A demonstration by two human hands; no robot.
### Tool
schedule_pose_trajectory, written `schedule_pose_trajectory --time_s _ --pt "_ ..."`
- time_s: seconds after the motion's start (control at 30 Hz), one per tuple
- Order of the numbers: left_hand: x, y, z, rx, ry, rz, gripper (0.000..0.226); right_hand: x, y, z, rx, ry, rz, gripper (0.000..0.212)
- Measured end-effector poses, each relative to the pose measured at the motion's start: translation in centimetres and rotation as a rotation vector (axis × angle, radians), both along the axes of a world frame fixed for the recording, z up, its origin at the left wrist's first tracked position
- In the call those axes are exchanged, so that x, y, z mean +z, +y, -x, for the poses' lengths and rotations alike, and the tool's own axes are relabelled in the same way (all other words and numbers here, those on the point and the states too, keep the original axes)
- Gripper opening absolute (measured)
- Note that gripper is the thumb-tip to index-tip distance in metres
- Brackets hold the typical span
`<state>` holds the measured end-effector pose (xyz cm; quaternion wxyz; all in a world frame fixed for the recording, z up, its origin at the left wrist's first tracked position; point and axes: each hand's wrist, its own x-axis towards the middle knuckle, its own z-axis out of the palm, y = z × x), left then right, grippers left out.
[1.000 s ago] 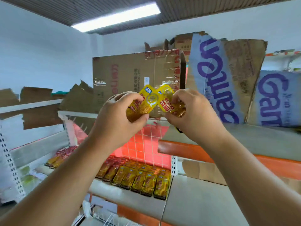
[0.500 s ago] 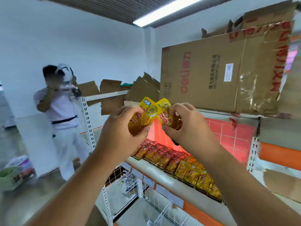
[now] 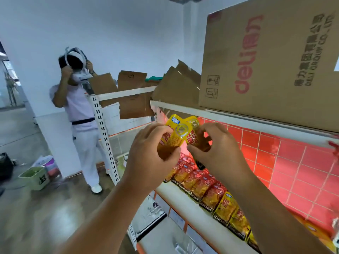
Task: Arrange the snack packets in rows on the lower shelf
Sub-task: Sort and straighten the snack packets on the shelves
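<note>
A large brown cardboard box (image 3: pixel 266 61) sits on the upper shelf (image 3: pixel 238 121), over the white metal lower shelf (image 3: pixel 183 203), where a row of red and yellow foil snack packets (image 3: pixel 201 186) lies side by side. That row is what could suffer — a slick packet slipping from a loose grip would likely fall on it and knock it crooked. Both hands are raised above it, fingers curled: the left hand (image 3: pixel 150 158) pinches one yellow snack packet (image 3: pixel 175 133), the right hand (image 3: pixel 218 151) pinches a second yellow packet (image 3: pixel 194 137), their tops overlapping.
</note>
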<state>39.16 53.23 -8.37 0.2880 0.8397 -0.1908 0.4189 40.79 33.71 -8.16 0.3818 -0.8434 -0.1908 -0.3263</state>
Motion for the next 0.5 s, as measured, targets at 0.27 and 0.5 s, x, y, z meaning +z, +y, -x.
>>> schedule_pose_trajectory --time_s 0.27,0.5 --pt "-4.9 -3.6 -6.5 -0.073 0.129 0.051 0.042 -4.5 -3.4 -5.5 -0.054 0.143 0.002 0.035" --pt "-8.9 -8.1 -11.4 -0.226 0.197 0.035 0.046 -8.2 -7.8 -7.3 -0.232 0.246 -0.007 0.034"
